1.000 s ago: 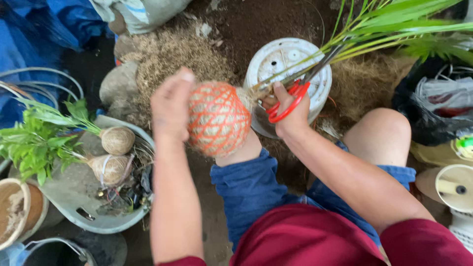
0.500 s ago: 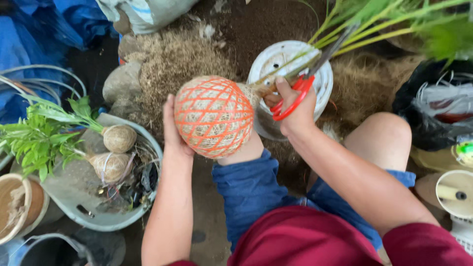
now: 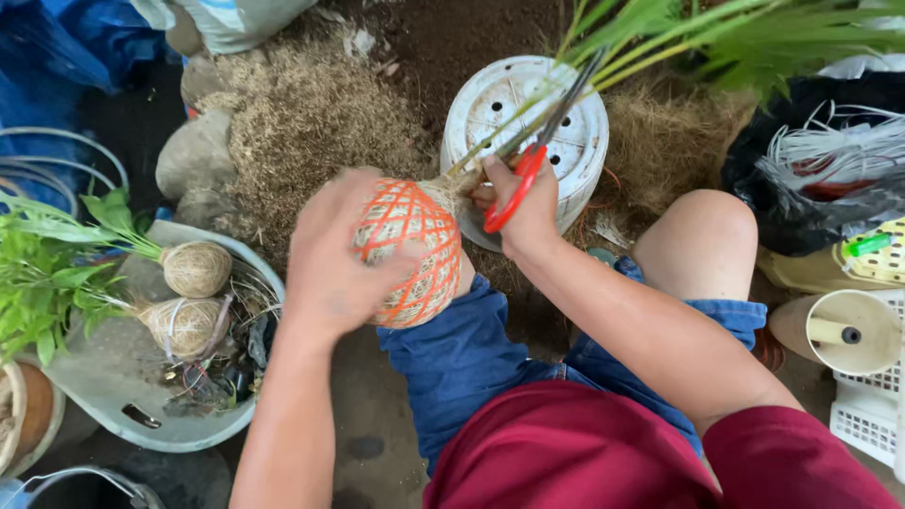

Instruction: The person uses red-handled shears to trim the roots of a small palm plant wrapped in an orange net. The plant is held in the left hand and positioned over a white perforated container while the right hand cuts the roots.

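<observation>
Head view, left to right. Far left: leafy green plants (image 3: pixel 47 273) lying across a grey plastic basin (image 3: pixel 123 419), their roots bound into two twine-wrapped balls (image 3: pixel 196 269), one above the other, inside the basin rim. Blue tarp (image 3: pixel 66 47) behind, top left. Pile of brown fibre (image 3: pixel 311 123) on the ground above the basin, grey stones at its left edge.

Left hand (image 3: pixel 335 264): curled around the left side of the orange-netted root ball (image 3: pixel 410 250), fingers spread over the netting, gripping it. Ball sits over the person's left knee, blue denim shorts (image 3: pixel 471 358) just below it, touching or nearly so, can't tell. Ball neck points up-right; green stalks (image 3: pixel 660 47) run from it to the top right corner, fronds out of frame.

Right hand (image 3: pixel 523 203): closed through the red handles of scissors (image 3: pixel 542 141), just right of the ball's neck. Blades lie along the stalks, pointing up-right; can't tell if blades are apart or together. Behind them an upturned white plastic pot (image 3: pixel 490 113) with holes in its base.

Right side: bare knee, then a black bag (image 3: pixel 811 188) with white strands in it. Lower right: cream spool (image 3: pixel 844 330) next to a white plastic crate (image 3: pixel 872 415). Maroon shirt bottom centre.
</observation>
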